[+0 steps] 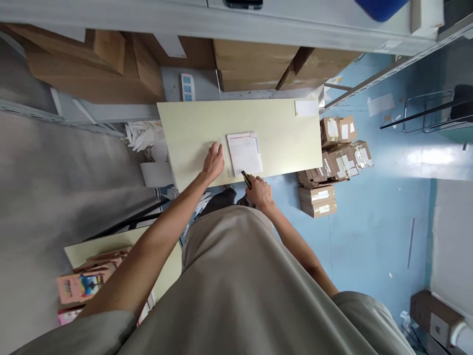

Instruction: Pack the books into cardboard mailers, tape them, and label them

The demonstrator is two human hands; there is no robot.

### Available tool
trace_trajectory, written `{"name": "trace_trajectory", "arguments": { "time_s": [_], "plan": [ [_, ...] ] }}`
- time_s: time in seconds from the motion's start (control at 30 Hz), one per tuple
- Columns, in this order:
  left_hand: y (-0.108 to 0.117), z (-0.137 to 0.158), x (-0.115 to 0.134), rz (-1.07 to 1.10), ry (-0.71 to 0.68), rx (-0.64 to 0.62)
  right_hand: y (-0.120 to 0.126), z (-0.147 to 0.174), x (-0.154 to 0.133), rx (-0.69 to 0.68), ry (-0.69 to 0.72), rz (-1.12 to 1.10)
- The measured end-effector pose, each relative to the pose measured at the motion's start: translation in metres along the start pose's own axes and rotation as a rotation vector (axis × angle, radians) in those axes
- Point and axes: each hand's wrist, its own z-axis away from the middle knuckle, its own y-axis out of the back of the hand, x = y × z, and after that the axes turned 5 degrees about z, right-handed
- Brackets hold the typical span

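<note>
A stack of printed white paper forms (244, 153) lies on the pale yellow tabletop (284, 143). Just left of it runs a thin, clear strip, perhaps a ruler (226, 160). My left hand (214, 162) hovers at or rests on the table beside that strip, fingers apart and slightly bent, with nothing seen in them. Whether its fingertips touch the strip I cannot tell. At the table's near edge, my right hand (260, 191) is closed around a black and yellow utility knife (246, 179). The knife's tip points at the lower edge of the forms.
Cardboard boxes (254, 64) fill the shelf behind the table, beside a white power strip (188, 88). A white card (306, 108) lies at the table's far right corner. Taped cartons (342, 160) are piled on the blue floor. Printed packages (86, 283) sit on another table at lower left.
</note>
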Motion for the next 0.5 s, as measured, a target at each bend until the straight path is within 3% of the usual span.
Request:
{"name": "trace_trajectory", "arguments": {
  "time_s": [0.1,0.23,0.5],
  "plan": [
    [0.0,0.012,0.019,0.041,-0.078,0.039,0.018,0.0,0.019,0.118,-0.029,-0.098],
    [0.017,0.011,0.068,0.071,-0.219,0.085,0.054,-0.011,0.046,0.324,0.014,-0.227],
    [0.097,-0.047,0.198,0.118,-0.504,0.299,0.177,-0.073,0.091,0.748,0.233,-0.481]
  ]
}}
